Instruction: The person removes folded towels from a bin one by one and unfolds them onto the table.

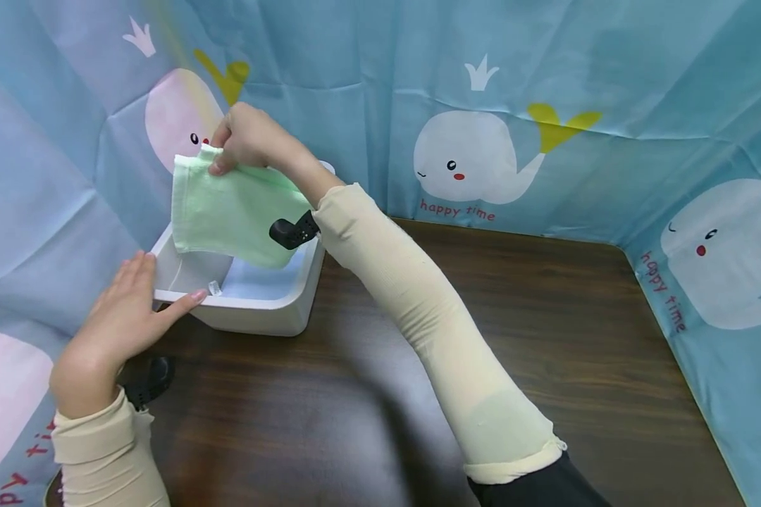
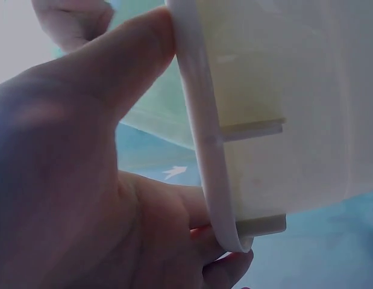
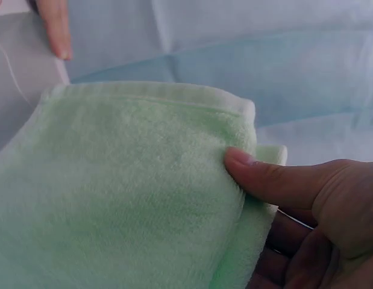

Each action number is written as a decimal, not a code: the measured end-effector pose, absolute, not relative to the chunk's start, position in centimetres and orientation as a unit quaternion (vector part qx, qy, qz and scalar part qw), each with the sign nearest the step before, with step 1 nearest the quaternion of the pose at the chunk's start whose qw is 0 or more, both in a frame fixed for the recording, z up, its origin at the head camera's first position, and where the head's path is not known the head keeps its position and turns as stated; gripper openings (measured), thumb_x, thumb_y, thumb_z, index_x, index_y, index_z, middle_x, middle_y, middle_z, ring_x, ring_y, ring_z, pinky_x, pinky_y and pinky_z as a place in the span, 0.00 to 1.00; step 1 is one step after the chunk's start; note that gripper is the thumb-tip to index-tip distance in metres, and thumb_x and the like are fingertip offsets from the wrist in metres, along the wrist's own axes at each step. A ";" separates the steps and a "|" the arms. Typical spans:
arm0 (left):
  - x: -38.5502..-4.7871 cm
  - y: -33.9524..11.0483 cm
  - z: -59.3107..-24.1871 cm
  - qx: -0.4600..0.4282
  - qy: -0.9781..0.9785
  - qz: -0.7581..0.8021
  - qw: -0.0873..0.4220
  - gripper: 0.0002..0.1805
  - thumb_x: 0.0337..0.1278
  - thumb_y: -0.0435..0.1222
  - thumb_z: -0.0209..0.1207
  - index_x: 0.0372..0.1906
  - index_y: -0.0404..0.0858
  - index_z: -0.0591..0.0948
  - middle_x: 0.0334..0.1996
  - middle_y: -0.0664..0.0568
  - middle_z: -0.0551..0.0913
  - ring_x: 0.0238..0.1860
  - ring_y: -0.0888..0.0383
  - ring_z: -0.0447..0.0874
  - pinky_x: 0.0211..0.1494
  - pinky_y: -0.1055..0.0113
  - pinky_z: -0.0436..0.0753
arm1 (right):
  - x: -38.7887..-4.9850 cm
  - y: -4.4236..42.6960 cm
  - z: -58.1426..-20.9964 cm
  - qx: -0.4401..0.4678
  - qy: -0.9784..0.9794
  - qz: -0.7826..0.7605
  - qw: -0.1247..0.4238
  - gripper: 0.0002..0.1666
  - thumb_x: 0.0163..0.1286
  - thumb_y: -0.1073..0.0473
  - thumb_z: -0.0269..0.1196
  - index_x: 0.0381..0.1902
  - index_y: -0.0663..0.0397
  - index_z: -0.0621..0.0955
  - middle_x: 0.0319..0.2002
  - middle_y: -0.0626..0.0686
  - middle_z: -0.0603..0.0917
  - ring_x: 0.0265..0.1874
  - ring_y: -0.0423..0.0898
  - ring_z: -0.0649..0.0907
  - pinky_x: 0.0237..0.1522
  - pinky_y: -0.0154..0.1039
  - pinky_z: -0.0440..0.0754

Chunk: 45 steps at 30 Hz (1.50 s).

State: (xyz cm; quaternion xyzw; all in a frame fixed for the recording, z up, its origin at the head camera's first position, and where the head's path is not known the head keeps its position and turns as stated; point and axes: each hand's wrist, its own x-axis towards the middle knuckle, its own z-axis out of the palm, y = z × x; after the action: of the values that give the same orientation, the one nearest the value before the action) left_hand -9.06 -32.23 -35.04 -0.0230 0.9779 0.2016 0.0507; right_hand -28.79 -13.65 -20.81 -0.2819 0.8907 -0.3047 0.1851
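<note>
A pale green towel (image 1: 228,204) hangs over a white plastic bin (image 1: 247,320). At its upper edge my right hand (image 1: 250,137) pinches it between thumb and fingers. In the right wrist view the towel (image 3: 138,174) looks fluffy and folded, with the thumb pressed on its face near a corner. My left hand (image 1: 120,310) rests at the bin's near left corner, fingers extended along the side and thumb on the front rim. The left wrist view shows that thumb against the rim (image 2: 201,114). Inside the bin lie a grey piece (image 1: 193,271) and a light blue piece (image 1: 263,279), their kind unclear.
The bin stands on a dark wooden table (image 1: 514,338), close to a blue curtain (image 1: 330,84) printed with whales. That curtain encloses the back and both sides. A small white tag (image 1: 214,288) shows inside the bin near its front rim.
</note>
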 end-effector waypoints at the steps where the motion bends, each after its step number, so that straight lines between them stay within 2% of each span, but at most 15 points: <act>1: -9.1 -32.3 -35.1 -0.023 0.978 0.203 0.050 0.57 0.68 0.61 0.48 0.75 0.21 0.36 0.74 0.19 0.35 0.76 0.25 0.30 0.75 0.30 0.39 | -28.7 -13.3 -20.3 -0.281 0.889 -0.310 0.185 0.03 0.58 0.56 0.75 0.29 0.47 0.89 0.25 0.40 0.81 0.35 0.36 0.76 0.35 0.27 0.75; 5: -9.1 -32.5 -35.2 -0.024 0.977 0.206 0.052 0.57 0.68 0.61 0.47 0.75 0.22 0.34 0.74 0.21 0.31 0.76 0.25 0.28 0.76 0.31 0.37 | -28.0 -12.1 -18.7 -0.287 0.886 -0.318 0.179 0.05 0.58 0.56 0.75 0.33 0.46 0.91 0.26 0.40 0.83 0.35 0.36 0.79 0.39 0.27 0.78; 9: -9.1 -32.7 -35.2 -0.028 0.977 0.204 0.052 0.57 0.69 0.61 0.46 0.74 0.21 0.32 0.74 0.22 0.29 0.76 0.25 0.26 0.76 0.31 0.36 | -27.4 -10.5 -17.6 -0.307 0.870 -0.347 0.167 0.03 0.58 0.58 0.74 0.31 0.49 0.90 0.26 0.42 0.83 0.33 0.37 0.80 0.39 0.29 0.79; 15: -9.1 -32.5 -35.0 -0.029 0.978 0.198 0.049 0.57 0.69 0.61 0.47 0.74 0.20 0.34 0.73 0.20 0.31 0.75 0.24 0.29 0.76 0.32 0.37 | -26.8 -7.2 -15.9 -0.338 0.851 -0.383 0.121 0.04 0.58 0.59 0.74 0.26 0.51 0.89 0.22 0.45 0.83 0.27 0.40 0.79 0.36 0.32 0.78; 19: -9.2 -32.4 -35.1 -0.027 0.978 0.199 0.046 0.57 0.69 0.60 0.47 0.74 0.19 0.34 0.73 0.18 0.32 0.75 0.23 0.29 0.77 0.32 0.36 | -26.1 -4.2 -15.0 -0.350 0.840 -0.401 0.101 0.02 0.59 0.60 0.73 0.30 0.52 0.90 0.26 0.46 0.87 0.29 0.42 0.82 0.39 0.33 0.80; 24: -9.4 -32.2 -35.2 -0.026 0.978 0.201 0.042 0.58 0.69 0.61 0.47 0.74 0.19 0.33 0.73 0.19 0.31 0.75 0.24 0.28 0.77 0.33 0.35 | -25.3 0.1 -14.5 -0.333 0.839 -0.421 0.085 0.06 0.58 0.59 0.74 0.34 0.53 0.90 0.28 0.47 0.89 0.30 0.42 0.82 0.40 0.34 0.80; 29: -9.8 -32.4 -35.2 -0.026 0.978 0.204 0.045 0.58 0.69 0.61 0.47 0.74 0.19 0.33 0.73 0.20 0.30 0.76 0.25 0.27 0.77 0.32 0.35 | -25.3 4.2 -15.9 -0.304 0.854 -0.414 0.082 0.08 0.56 0.56 0.76 0.34 0.51 0.90 0.26 0.44 0.88 0.28 0.41 0.80 0.35 0.34 0.78; 36: -10.4 -33.1 -35.2 -0.020 0.976 0.210 0.048 0.58 0.69 0.60 0.47 0.74 0.19 0.32 0.73 0.19 0.30 0.75 0.24 0.27 0.76 0.31 0.37 | -25.3 8.9 -20.0 -0.275 0.876 -0.388 0.083 0.08 0.56 0.54 0.76 0.34 0.48 0.91 0.26 0.40 0.89 0.26 0.38 0.79 0.29 0.32 0.78; 41: -10.6 -33.6 -35.3 -0.025 0.975 0.213 0.059 0.58 0.68 0.61 0.46 0.74 0.21 0.30 0.73 0.19 0.30 0.75 0.24 0.26 0.75 0.29 0.37 | -24.6 11.0 -22.7 -0.260 0.877 -0.392 0.099 0.06 0.57 0.57 0.75 0.33 0.49 0.91 0.25 0.42 0.89 0.25 0.39 0.79 0.28 0.32 0.78; 45: -10.6 -33.7 -35.1 -0.025 0.975 0.213 0.054 0.58 0.69 0.60 0.47 0.74 0.20 0.32 0.72 0.17 0.35 0.75 0.23 0.31 0.74 0.29 0.39 | -23.9 11.9 -24.3 -0.254 0.879 -0.385 0.121 0.06 0.56 0.57 0.75 0.33 0.49 0.91 0.26 0.43 0.89 0.25 0.39 0.80 0.29 0.33 0.78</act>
State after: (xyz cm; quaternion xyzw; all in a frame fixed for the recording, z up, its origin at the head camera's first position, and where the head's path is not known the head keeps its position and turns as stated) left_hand -10.60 -33.73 -35.13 -0.0249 0.9754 0.2125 0.0536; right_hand -23.92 11.94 -24.31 -0.2540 0.8789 -0.3852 0.1212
